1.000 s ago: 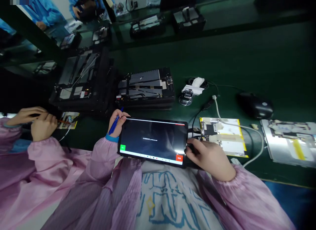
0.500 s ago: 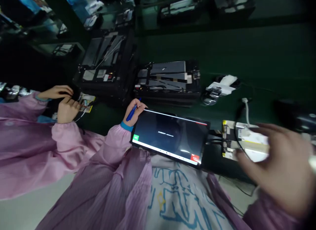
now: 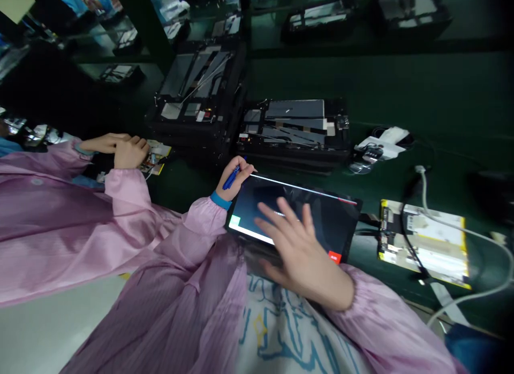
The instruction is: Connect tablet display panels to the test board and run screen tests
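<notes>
A lit tablet screen [image 3: 325,218] with a green box at its lower left and a red box at its lower right lies tilted near my body. My left hand [image 3: 228,182] is closed at its upper left corner, gripping the edge, with a blue pen [image 3: 233,176] tucked in the fingers. Over the middle of the screen is my right hand [image 3: 301,253], fingers spread, holding nothing; whether it touches the glass I cannot tell. Dark leads run from the screen's right side to an opened board-and-battery assembly [image 3: 433,242], which has a white cable across it.
Stacks of dark opened tablet units stand at the back, one in the middle [image 3: 297,143] and one further left [image 3: 196,106]. A white-wrapped cable bundle [image 3: 381,146] lies to their right. At the left, a co-worker's hands [image 3: 130,149] work on a similar board [image 3: 160,154].
My right hand has moved left from above the board assembly to over the screen, fingers now spread. My left hand keeps hold of the corner and pen. The view has shifted slightly.
</notes>
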Action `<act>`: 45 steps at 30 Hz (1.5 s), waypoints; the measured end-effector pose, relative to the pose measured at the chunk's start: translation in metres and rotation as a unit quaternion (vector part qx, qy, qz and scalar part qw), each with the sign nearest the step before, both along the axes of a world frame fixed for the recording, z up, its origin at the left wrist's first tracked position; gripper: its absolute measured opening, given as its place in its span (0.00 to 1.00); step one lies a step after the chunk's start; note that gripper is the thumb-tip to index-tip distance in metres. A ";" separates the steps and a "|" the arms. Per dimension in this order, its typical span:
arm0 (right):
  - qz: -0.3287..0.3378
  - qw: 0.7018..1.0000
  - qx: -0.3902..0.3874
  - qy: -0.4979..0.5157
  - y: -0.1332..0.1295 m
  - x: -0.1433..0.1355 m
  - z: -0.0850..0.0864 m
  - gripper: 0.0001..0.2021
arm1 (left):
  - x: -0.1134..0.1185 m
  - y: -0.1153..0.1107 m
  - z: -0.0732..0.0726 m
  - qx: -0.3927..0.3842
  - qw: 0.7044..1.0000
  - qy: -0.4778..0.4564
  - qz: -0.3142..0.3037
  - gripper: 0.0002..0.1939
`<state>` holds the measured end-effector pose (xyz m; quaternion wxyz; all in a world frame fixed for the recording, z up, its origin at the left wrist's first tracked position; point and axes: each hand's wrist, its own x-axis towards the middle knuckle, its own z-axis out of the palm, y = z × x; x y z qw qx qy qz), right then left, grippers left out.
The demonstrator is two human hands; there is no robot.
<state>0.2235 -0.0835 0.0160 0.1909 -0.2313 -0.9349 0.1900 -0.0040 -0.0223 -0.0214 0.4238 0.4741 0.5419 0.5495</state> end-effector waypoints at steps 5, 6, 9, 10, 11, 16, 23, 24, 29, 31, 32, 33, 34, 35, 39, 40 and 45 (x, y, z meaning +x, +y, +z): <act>-0.117 0.991 0.051 -0.046 -0.001 0.040 -0.015 0.25 | 0.002 0.001 0.004 -0.013 0.999 0.023 0.019 0.25; -0.125 0.989 0.061 -0.050 -0.002 0.045 -0.020 0.23 | 0.002 0.002 0.005 -0.018 0.999 0.022 0.022 0.24; -0.141 0.985 0.089 -0.041 -0.005 0.052 -0.031 0.19 | 0.002 0.002 0.004 -0.031 0.999 0.017 0.021 0.23; -0.141 0.985 0.098 -0.032 -0.006 0.053 -0.033 0.18 | 0.001 0.002 0.003 -0.032 0.999 0.018 0.021 0.23; -0.138 0.984 0.105 -0.022 -0.006 0.054 -0.034 0.17 | 0.001 0.003 0.002 -0.030 0.999 0.019 0.021 0.24; -0.121 0.986 0.116 0.013 -0.005 0.055 -0.034 0.10 | 0.001 0.004 0.002 -0.030 0.999 0.012 0.017 0.24; -0.131 0.985 0.114 0.013 -0.003 0.058 -0.035 0.06 | 0.001 0.004 0.002 -0.037 0.999 0.002 0.013 0.24; -0.133 0.985 0.112 0.014 -0.002 0.057 -0.035 0.06 | 0.001 0.004 0.002 -0.037 0.999 0.000 0.012 0.24; -0.132 0.986 0.098 0.011 -0.004 0.055 -0.035 0.05 | -0.001 0.005 -0.002 -0.030 0.999 0.001 0.012 0.24; -0.129 0.988 0.085 0.020 -0.002 0.056 -0.033 0.08 | -0.002 0.006 -0.002 -0.031 0.999 -0.004 0.007 0.23; -0.126 0.989 0.077 0.029 0.001 0.059 -0.032 0.11 | -0.002 0.006 -0.003 -0.031 0.999 -0.009 0.005 0.23; -0.126 0.989 0.071 0.040 0.005 0.062 -0.030 0.15 | -0.002 0.006 -0.003 -0.031 0.999 -0.014 0.002 0.23; -0.132 0.988 0.066 0.054 0.012 0.066 -0.028 0.19 | -0.003 0.006 -0.003 -0.031 0.999 -0.020 0.000 0.23; -0.145 0.985 0.063 0.073 0.020 0.070 -0.026 0.22 | -0.003 0.006 -0.003 -0.030 0.999 -0.025 -0.001 0.23; -0.238 0.955 0.009 0.179 0.062 0.082 -0.025 0.21 | -0.003 0.005 -0.002 -0.020 0.999 -0.044 0.005 0.24; -0.258 0.940 -0.018 0.224 0.072 0.082 -0.028 0.19 | -0.003 0.005 0.000 -0.019 0.999 -0.049 0.007 0.24; -0.297 0.863 -0.126 0.389 0.095 0.078 -0.048 0.11 | -0.001 0.006 0.011 -0.022 0.995 -0.093 0.002 0.24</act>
